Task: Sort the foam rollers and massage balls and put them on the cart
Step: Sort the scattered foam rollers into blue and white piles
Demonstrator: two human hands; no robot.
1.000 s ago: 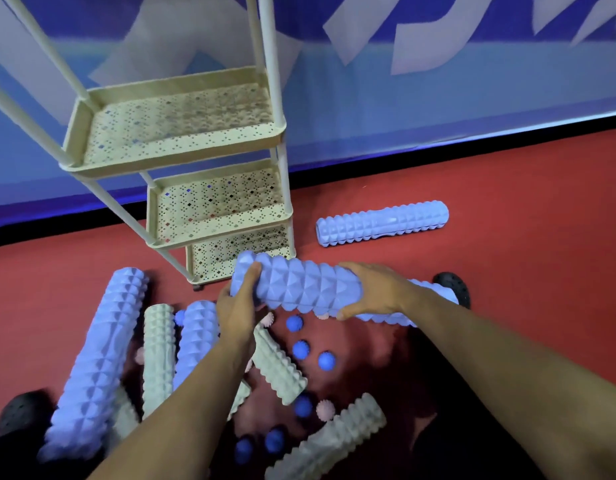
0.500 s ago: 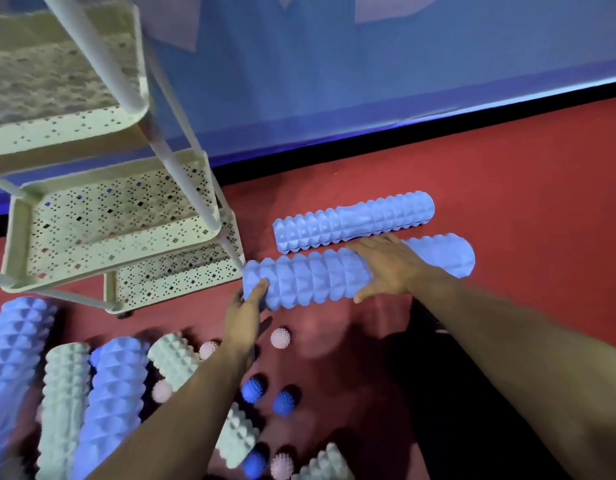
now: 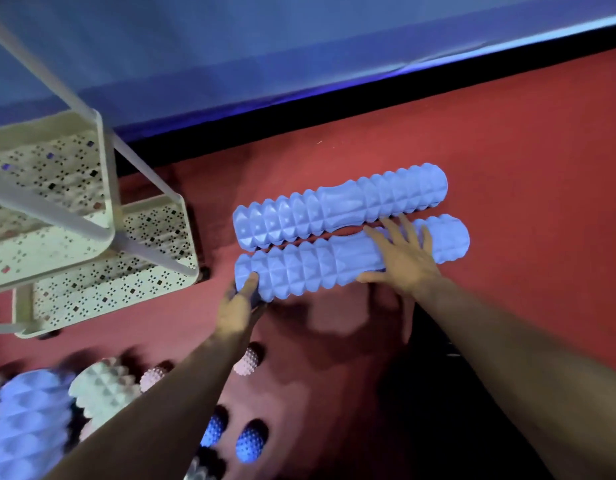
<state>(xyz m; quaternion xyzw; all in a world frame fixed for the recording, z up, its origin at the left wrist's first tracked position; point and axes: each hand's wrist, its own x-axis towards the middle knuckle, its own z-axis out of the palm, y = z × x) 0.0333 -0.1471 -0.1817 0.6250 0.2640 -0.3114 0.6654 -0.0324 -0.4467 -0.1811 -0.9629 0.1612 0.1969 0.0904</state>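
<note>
Two long blue foam rollers lie side by side on the red floor. The near blue roller (image 3: 310, 268) rests against the far blue roller (image 3: 341, 206). My left hand (image 3: 239, 306) grips the near roller's left end, thumb on top. My right hand (image 3: 403, 258) lies on its right part, fingers spread across the top. The cream cart (image 3: 154, 258) with perforated shelves stands to the left. Pink spiky balls (image 3: 249, 362) and blue spiky balls (image 3: 249, 443) sit on the floor near my left arm.
A blue roller (image 3: 26, 424) and a pale green roller (image 3: 102, 389) lie blurred at the lower left. A blue wall (image 3: 299, 57) with a black base strip runs behind. Red floor extends to the right of the rollers.
The near blue roller went from being held above the floor to lying beside the far roller. My view shifted right, so the cart and the pile slid left.
</note>
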